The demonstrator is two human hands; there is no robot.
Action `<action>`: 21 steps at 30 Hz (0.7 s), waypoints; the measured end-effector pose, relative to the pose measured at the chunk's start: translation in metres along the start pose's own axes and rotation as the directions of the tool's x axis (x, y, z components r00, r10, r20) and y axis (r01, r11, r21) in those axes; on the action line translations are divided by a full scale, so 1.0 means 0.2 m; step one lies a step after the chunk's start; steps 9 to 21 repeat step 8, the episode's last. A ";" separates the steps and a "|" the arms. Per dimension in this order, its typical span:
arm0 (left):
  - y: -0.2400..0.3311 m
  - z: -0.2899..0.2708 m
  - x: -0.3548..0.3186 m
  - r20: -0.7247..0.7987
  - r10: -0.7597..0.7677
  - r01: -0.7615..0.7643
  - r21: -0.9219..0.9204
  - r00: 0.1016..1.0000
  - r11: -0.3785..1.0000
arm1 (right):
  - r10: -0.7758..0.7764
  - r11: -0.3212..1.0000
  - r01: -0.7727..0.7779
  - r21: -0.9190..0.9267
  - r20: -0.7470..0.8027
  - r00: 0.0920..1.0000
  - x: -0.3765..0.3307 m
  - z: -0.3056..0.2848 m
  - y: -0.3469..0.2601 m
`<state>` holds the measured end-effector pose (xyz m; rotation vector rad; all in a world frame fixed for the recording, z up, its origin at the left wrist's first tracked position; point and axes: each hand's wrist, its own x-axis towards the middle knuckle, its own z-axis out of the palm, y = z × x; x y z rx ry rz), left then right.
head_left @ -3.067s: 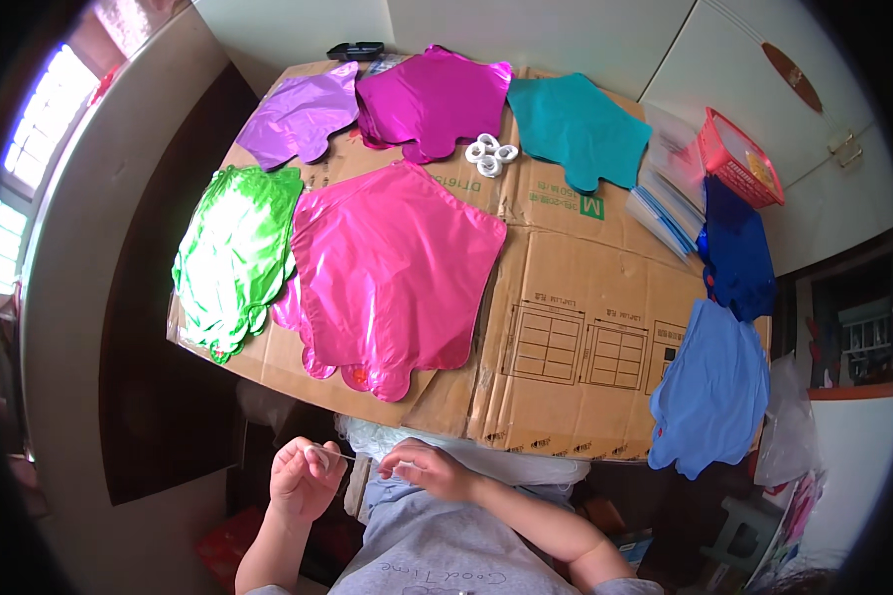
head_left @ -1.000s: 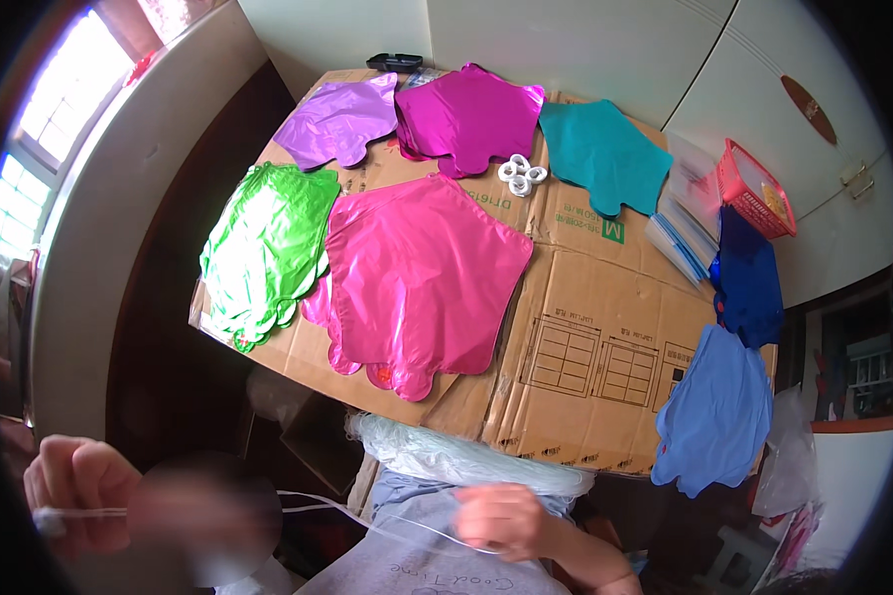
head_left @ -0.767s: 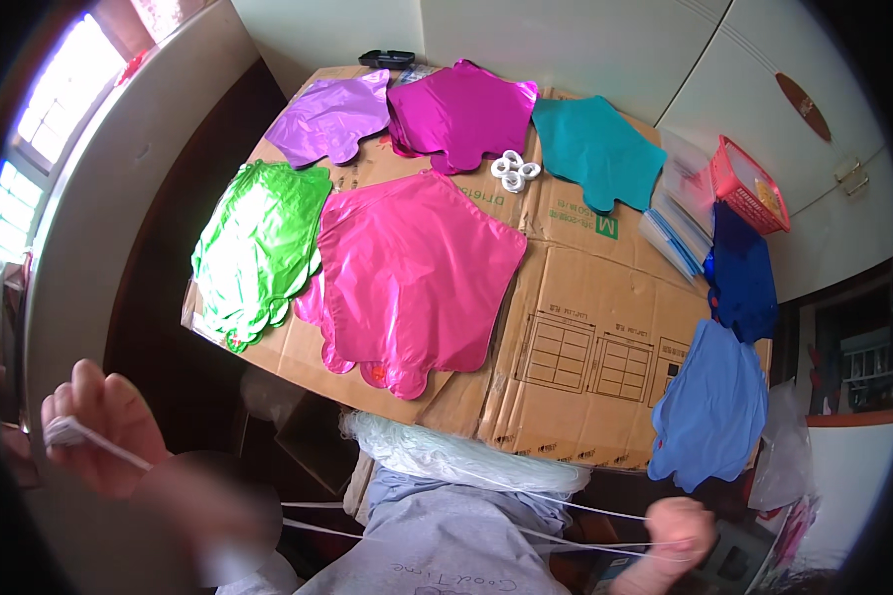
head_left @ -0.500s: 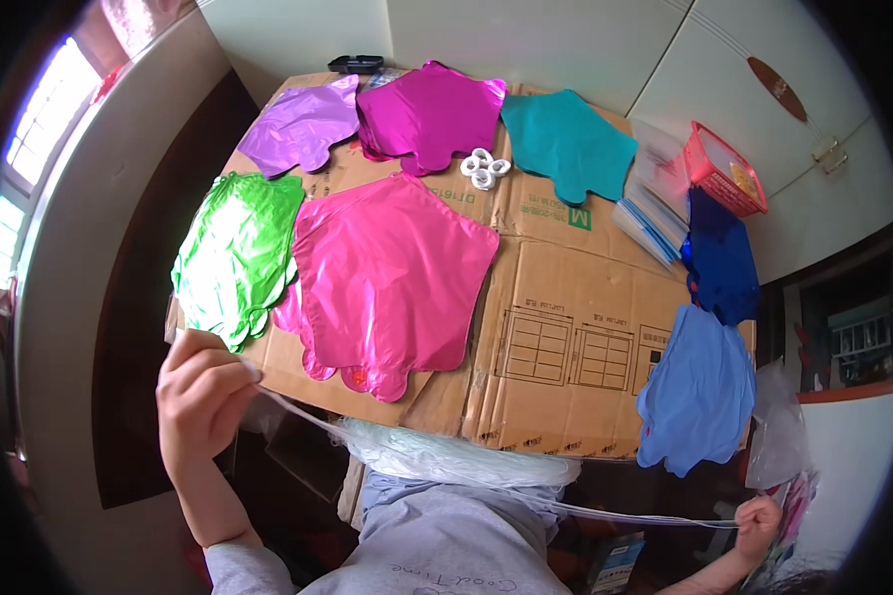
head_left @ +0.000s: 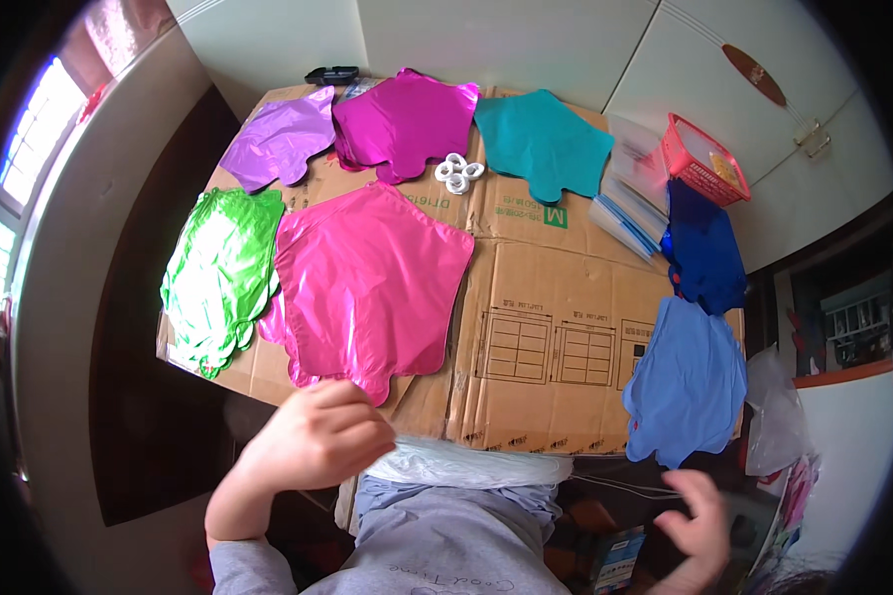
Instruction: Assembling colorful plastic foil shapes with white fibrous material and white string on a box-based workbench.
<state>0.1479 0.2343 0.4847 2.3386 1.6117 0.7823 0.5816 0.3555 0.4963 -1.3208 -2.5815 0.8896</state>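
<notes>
My left hand (head_left: 322, 436) is closed, fingers curled, just by the near edge of a stack of flat pink foil balloons (head_left: 372, 288); its fingertips are hidden, so what it grips, if anything, does not show. Off the near right side of the cardboard, my right hand (head_left: 698, 516) has thumb and fingers apart and looks slightly blurred. Thin pale strings (head_left: 620, 484) run from my lap toward that hand. Across my lap lies a bundle of translucent white plastic (head_left: 466, 463).
Flat cardboard (head_left: 536, 268) covers the table. Around it lie green (head_left: 220, 273), lilac (head_left: 283, 139), magenta (head_left: 407, 124), teal (head_left: 544, 144), dark blue (head_left: 706, 243) and light blue (head_left: 687, 382) foil pieces. White rings (head_left: 457, 173) sit near the middle back, a red basket (head_left: 702, 164) at the back right.
Both hands have moved inward: my left hand from the far left to the pink stack, my right toward my body. My right fingers have opened, and the strings stretched between the hands have slackened.
</notes>
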 end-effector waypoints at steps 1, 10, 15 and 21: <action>0.02 0.04 0.02 0.014 0.006 -0.006 0.001 1.000 1.000 | -0.270 0.946 0.237 0.222 0.133 0.954 0.10 0.05 -0.15; 0.11 0.20 0.09 0.024 0.135 -0.127 -0.205 0.991 0.970 | -0.420 0.509 0.408 0.758 -0.195 0.886 0.41 0.72 -0.51; 0.11 0.20 0.09 0.024 0.135 -0.127 -0.205 0.991 0.970 | -0.420 0.509 0.408 0.758 -0.195 0.886 0.41 0.72 -0.51; 0.11 0.20 0.09 0.024 0.135 -0.127 -0.205 0.991 0.970 | -0.420 0.509 0.408 0.758 -0.195 0.886 0.41 0.72 -0.51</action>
